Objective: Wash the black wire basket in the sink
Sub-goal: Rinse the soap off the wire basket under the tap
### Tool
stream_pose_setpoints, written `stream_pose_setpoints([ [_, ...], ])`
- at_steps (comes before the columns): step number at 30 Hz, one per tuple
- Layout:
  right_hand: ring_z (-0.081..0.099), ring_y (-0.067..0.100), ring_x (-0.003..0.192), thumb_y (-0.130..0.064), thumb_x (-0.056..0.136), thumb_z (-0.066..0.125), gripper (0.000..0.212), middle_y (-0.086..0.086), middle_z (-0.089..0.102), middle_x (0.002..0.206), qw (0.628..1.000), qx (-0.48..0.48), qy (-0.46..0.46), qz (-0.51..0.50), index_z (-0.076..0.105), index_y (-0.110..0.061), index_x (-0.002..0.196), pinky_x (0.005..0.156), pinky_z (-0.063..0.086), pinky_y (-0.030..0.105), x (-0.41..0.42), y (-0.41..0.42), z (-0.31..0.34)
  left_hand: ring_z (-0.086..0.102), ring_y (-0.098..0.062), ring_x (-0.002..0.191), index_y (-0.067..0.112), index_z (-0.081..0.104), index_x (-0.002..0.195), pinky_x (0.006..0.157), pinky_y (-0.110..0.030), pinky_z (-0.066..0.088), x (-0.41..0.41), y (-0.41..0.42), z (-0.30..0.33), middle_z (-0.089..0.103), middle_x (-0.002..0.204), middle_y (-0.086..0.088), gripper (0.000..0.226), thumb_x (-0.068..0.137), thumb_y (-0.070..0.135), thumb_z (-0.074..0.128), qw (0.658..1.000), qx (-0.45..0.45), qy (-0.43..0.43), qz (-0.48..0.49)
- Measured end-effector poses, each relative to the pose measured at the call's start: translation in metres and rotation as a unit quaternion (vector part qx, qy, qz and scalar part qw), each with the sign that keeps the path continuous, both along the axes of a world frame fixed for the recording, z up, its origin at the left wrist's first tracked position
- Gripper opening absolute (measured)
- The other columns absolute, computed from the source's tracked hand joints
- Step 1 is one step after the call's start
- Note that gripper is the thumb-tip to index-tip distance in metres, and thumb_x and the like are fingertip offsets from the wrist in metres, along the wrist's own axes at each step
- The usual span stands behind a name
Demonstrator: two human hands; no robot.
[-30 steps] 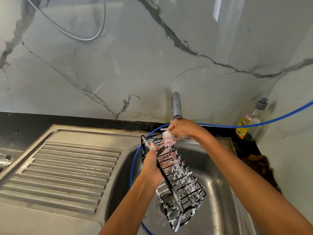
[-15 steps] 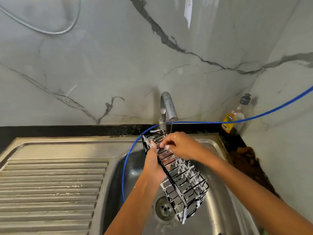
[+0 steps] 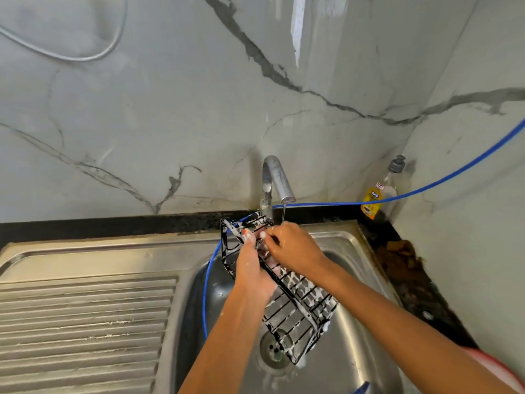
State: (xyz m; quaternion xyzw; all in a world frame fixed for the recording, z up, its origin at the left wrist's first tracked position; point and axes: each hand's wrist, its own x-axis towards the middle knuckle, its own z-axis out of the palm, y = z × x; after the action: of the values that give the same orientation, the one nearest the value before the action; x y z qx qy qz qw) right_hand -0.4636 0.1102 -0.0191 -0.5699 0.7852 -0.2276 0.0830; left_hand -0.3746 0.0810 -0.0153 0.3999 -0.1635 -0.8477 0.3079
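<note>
The black wire basket [image 3: 301, 317] is streaked with white foam and held tilted over the steel sink [image 3: 349, 243], its low end above the drain [image 3: 274, 351]. My left hand [image 3: 252, 268] grips the basket's long rim near the upper end. My right hand [image 3: 292, 248] is closed over the upper end, just under the tap, pressing a pinkish foamy scrub pad [image 3: 265, 251] against the wires. Most of the pad is hidden by my fingers. A thin stream of water falls from the tap [image 3: 277, 177] beside my right hand.
A ribbed steel drainboard [image 3: 85, 322] lies to the left. A blue hose [image 3: 426, 186] crosses behind the tap and loops down into the bowl. A soap bottle [image 3: 377, 194] stands in the back right corner, with a brown cloth [image 3: 397, 257] on the black ledge.
My right hand slid from the basket's top edge down onto its upper end. The basket's upper end has come closer under the tap. My left hand keeps its grip.
</note>
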Motion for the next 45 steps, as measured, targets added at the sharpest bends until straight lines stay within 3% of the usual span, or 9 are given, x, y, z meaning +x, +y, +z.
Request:
stream_pose_setpoints([
  [3, 0.053, 0.019, 0.053, -0.032, 0.094, 0.049, 0.042, 0.0, 0.056, 0.056, 0.997, -0.026, -0.07, -0.033, 0.051, -0.021, 0.054, 0.055, 0.046, 0.035, -0.002, -0.011, 0.004, 0.062, -0.023, 0.078, 0.011, 0.062, 0.089, 0.063, -0.039, 0.05, -0.001, 0.001, 0.013, 0.063, 0.088, -0.012, 0.039, 0.103, 0.04, 0.041, 1.0, 0.013, 0.004, 0.015],
  [9, 0.062, 0.028, 0.058, -0.027, 0.09, 0.052, 0.038, 0.013, 0.065, 0.064, 0.992, -0.004, -0.094, -0.083, 0.059, -0.007, 0.058, 0.059, 0.054, 0.039, -0.016, -0.027, 0.013, 0.056, -0.014, 0.056, 0.015, 0.053, 0.081, 0.053, -0.027, 0.048, -0.02, -0.003, 0.031, 0.053, 0.075, -0.005, 0.039, 0.106, 0.035, 0.033, 0.999, 0.028, -0.03, 0.002],
  [15, 0.043, 0.02, 0.05, -0.021, 0.09, 0.048, 0.045, 0.007, 0.045, 0.053, 0.989, 0.036, -0.083, -0.114, 0.038, -0.013, 0.047, 0.05, 0.03, 0.03, -0.03, -0.022, 0.022, 0.053, -0.023, 0.077, 0.011, 0.051, 0.079, 0.094, -0.044, 0.045, -0.04, -0.001, 0.043, 0.052, 0.08, -0.009, 0.038, 0.104, 0.036, 0.038, 0.999, 0.026, -0.04, -0.012],
  [20, 0.033, 0.009, 0.041, -0.022, 0.095, 0.048, 0.056, 0.0, 0.036, 0.042, 0.984, 0.008, -0.098, -0.146, 0.034, -0.015, 0.041, 0.053, 0.022, 0.032, -0.035, 0.004, 0.016, 0.056, -0.031, 0.108, 0.006, 0.046, 0.133, 0.096, -0.046, 0.042, -0.057, -0.007, 0.036, 0.056, 0.115, -0.019, 0.033, 0.103, 0.017, 0.036, 0.984, -0.074, -0.154, -0.054],
  [26, 0.036, 0.015, 0.045, -0.03, 0.097, 0.049, 0.056, 0.0, 0.039, 0.045, 0.986, -0.005, -0.076, -0.148, 0.038, -0.018, 0.044, 0.048, 0.028, 0.025, -0.042, 0.029, 0.007, 0.045, -0.015, 0.052, 0.007, 0.058, 0.103, 0.039, -0.019, 0.034, -0.062, -0.013, 0.016, 0.058, 0.077, -0.01, 0.027, 0.102, 0.003, 0.031, 0.97, -0.13, -0.178, -0.103],
  [31, 0.049, 0.024, 0.056, -0.031, 0.097, 0.049, 0.045, 0.015, 0.058, 0.06, 0.993, -0.029, -0.035, -0.112, 0.058, -0.013, 0.056, 0.057, 0.038, 0.035, -0.044, 0.046, 0.008, 0.06, -0.02, 0.063, 0.002, 0.059, 0.109, 0.055, -0.028, 0.044, -0.063, -0.006, 0.007, 0.069, 0.083, -0.012, 0.028, 0.099, -0.003, 0.032, 0.972, -0.157, -0.145, -0.095],
  [34, 0.044, 0.022, 0.056, -0.028, 0.097, 0.05, 0.04, 0.013, 0.053, 0.059, 0.994, -0.037, -0.014, -0.106, 0.058, -0.013, 0.061, 0.056, 0.029, 0.032, -0.041, 0.055, 0.01, 0.063, -0.021, 0.064, 0.002, 0.057, 0.11, 0.048, -0.026, 0.051, -0.064, -0.003, 0.01, 0.07, 0.098, -0.017, 0.024, 0.101, -0.001, 0.035, 0.971, -0.162, -0.151, -0.09],
  [38, 0.045, 0.026, 0.057, -0.028, 0.097, 0.049, 0.04, 0.02, 0.062, 0.065, 0.995, -0.055, 0.005, -0.088, 0.065, -0.005, 0.068, 0.057, 0.029, 0.03, -0.035, 0.067, 0.013, 0.064, -0.024, 0.061, 0.004, 0.053, 0.104, 0.038, -0.028, 0.052, -0.064, -0.004, 0.016, 0.068, 0.084, -0.016, 0.014, 0.102, 0.002, 0.039, 0.97, -0.152, -0.163, -0.096],
  [45, 0.045, 0.024, 0.058, -0.033, 0.098, 0.047, 0.04, 0.016, 0.061, 0.066, 0.996, -0.062, 0.011, -0.067, 0.066, -0.007, 0.074, 0.058, 0.033, 0.03, -0.021, 0.076, 0.013, 0.052, -0.013, 0.025, 0.005, 0.048, 0.08, 0.027, -0.015, 0.037, -0.056, -0.018, 0.021, 0.064, 0.067, -0.012, 0.035, 0.102, 0.032, 0.047, 0.961, -0.152, -0.203, -0.108],
])
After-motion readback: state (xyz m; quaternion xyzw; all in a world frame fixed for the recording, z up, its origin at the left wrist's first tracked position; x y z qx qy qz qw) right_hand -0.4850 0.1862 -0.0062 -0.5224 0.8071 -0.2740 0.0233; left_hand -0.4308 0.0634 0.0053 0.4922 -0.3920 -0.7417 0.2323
